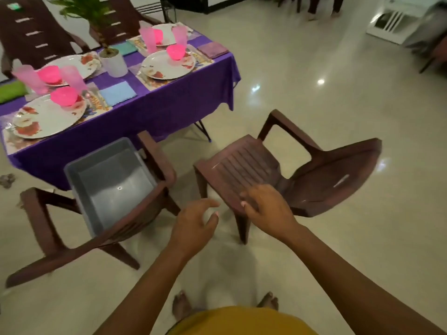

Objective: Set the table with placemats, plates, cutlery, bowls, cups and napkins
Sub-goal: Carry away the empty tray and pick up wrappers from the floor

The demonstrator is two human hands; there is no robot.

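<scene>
at the far left the counter (150,110), under a purple cloth, carries what looks like four full settings: flowered plates (48,119) on placemats (14,141), pink bowls (64,96), pink cups (29,78), folded napkins (117,93), and what seems to be cutlery beside the near plate, too blurred to be sure. a potted plant (112,61) stands among them. nearer, a grey tub (96,170) sits on a brown chair (41,228) and shows nothing inside, so the setting is probably finished. further right, the left hand (193,226) hangs in the air with fingers loosely curled, holding nothing. just beside it the right hand (266,209) reaches with fingers spread over the front edge of the empty chair (314,177); whether it touches the seat i cannot tell. the settings lie up and to the left of both hands, well apart, the left hand nearer. the empty chair is angled away from the counter, its back to the right, so the next move likely swings it round.
</scene>
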